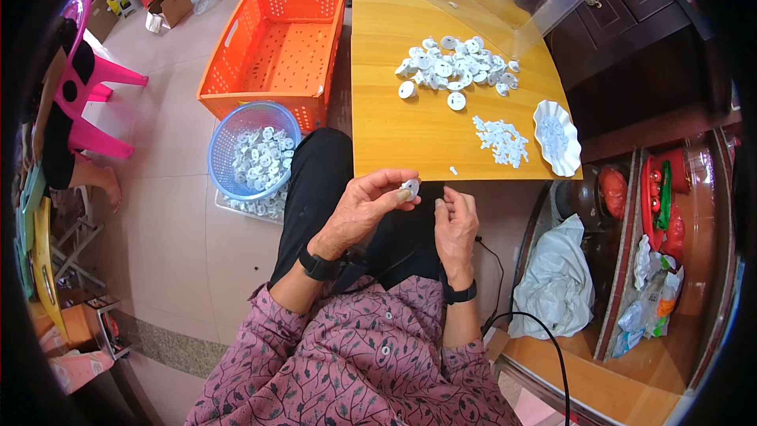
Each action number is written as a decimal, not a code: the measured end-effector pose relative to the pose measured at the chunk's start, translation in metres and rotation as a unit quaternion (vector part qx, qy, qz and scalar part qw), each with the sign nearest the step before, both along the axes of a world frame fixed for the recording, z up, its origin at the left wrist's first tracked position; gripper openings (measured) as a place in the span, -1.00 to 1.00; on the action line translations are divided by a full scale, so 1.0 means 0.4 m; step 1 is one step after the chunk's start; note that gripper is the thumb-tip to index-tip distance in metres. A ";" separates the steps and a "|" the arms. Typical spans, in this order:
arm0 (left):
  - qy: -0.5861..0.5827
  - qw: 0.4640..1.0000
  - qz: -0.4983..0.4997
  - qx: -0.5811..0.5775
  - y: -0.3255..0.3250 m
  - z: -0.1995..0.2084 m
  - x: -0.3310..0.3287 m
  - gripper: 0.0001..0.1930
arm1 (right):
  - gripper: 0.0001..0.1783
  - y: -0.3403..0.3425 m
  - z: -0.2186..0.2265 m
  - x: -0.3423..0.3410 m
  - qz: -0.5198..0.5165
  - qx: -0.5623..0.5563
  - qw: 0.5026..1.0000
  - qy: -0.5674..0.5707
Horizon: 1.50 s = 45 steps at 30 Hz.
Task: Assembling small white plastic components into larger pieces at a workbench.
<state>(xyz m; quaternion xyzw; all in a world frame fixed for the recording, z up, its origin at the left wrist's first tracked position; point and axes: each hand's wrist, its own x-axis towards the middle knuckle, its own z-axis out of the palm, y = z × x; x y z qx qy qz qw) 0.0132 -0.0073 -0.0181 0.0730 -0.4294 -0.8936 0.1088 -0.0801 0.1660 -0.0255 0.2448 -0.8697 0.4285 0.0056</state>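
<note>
Small white disc [410, 187] in a fingertip pinch, just off the near edge of the yellow table [380, 130]

The left hand [357, 209] grips the disc between thumb and fingers, at the table's near edge. The right hand [455, 229] sits beside it, farther right along that edge, fingers curled; whether they hold anything tiny, I cannot tell.

The disc looks like moulded plastic, so I judge it very light and stiff, unlikely to bend under a pinch. Its face seems smooth and could slip from dry fingertips; the rim is the better hold, leaving the face clear. Any thin raised details would probably be its weakest parts.

Similar discs lie in a pile [453, 67] toward the table's far half. Small white pieces [501, 142] are scattered at its near right, beside a scalloped dish [572, 159]; one loose piece [453, 170] lies close to the near edge.
</note>
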 end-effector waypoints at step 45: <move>0.072 0.988 -0.011 0.134 -0.037 -0.009 0.031 -0.65 | -0.62 0.062 -0.143 -0.037 0.097 0.146 0.973 -0.153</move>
